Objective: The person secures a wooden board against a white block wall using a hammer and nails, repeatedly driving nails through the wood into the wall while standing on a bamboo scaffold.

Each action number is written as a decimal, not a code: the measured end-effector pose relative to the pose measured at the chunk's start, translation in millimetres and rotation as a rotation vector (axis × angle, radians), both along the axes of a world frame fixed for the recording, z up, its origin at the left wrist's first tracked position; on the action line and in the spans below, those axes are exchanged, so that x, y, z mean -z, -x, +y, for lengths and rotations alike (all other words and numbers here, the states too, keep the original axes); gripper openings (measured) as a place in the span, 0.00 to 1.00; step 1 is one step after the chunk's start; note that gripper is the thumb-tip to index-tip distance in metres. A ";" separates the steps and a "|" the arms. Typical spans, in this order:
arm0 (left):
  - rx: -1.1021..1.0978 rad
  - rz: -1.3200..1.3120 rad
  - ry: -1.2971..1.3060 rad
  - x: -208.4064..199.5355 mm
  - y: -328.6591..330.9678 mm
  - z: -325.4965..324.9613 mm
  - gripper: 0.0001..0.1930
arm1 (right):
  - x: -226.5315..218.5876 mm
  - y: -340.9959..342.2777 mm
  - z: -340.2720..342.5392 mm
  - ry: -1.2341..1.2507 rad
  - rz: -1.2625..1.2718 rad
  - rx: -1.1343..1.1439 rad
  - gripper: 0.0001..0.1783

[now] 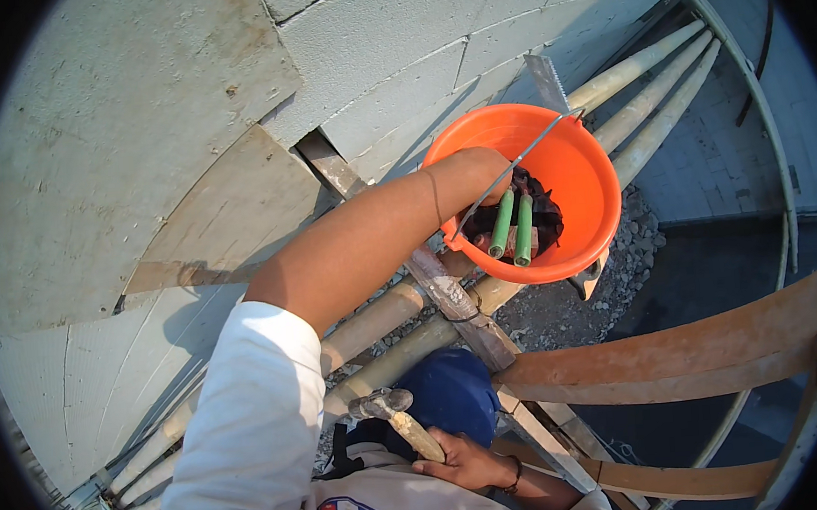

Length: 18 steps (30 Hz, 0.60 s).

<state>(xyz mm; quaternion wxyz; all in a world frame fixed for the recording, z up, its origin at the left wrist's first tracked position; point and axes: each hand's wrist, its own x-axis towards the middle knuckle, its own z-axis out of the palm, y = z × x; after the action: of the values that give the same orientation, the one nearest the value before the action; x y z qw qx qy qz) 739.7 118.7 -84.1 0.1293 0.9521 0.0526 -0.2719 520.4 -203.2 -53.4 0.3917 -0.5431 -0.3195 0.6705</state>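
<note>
My left arm, in a white sleeve, reaches over into an orange bucket [596, 187] with a wire handle. My left hand [495, 173] is down inside it; its fingers are hidden. Beside that hand lie two tools with green handles [524, 229] on a bundle of dark material [546, 211]. Low in front of my body, my right hand [466, 459] is closed around the wooden handle of a hammer [385, 406]. The hammer's metal head points to the left.
Bamboo poles [391, 345] run along a pale block wall [397, 59], crossed by a wooden beam [458, 299]. A toothed saw blade [546, 83] sticks up behind the bucket. A blue rounded thing [450, 393] sits near the hammer. Curved boards [668, 361] stand at the right; gravel lies below.
</note>
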 end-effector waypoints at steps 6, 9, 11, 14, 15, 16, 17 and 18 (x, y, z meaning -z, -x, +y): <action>-0.041 -0.014 0.006 -3.3 -3.1 -6.3 0.12 | -0.4 -1.7 -1.4 0.038 -0.001 -0.030 0.16; -0.068 0.060 0.039 -11.9 -0.2 -7.4 0.12 | 2.2 -2.9 -4.0 0.041 0.001 -0.035 0.15; 0.033 0.001 -0.021 -8.6 1.9 -4.0 0.11 | 4.3 -3.1 -4.1 0.025 0.004 -0.054 0.20; 0.003 -0.051 -0.010 6.8 5.3 4.2 0.11 | -1.8 -6.3 1.6 0.071 0.033 -0.068 0.16; -0.018 -0.049 -0.022 9.5 6.9 5.9 0.11 | -0.9 -5.9 1.4 0.061 0.033 -0.089 0.16; -0.017 -0.084 -0.008 10.6 6.6 4.6 0.12 | 0.4 -3.8 -0.3 0.046 -0.008 -0.073 0.16; -0.019 -0.122 0.006 13.2 4.2 2.4 0.13 | 1.9 -4.1 -2.4 0.031 -0.052 -0.061 0.17; -0.051 -0.157 0.026 13.8 3.1 -1.0 0.14 | 1.6 -4.7 -3.7 0.016 -0.055 -0.093 0.17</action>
<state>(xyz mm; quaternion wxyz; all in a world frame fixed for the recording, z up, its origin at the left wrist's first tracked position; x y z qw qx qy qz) 736.6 117.7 -97.9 0.1526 0.9671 0.0631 -0.1935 525.1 -206.9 -55.0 0.3468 -0.5492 -0.3497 0.6751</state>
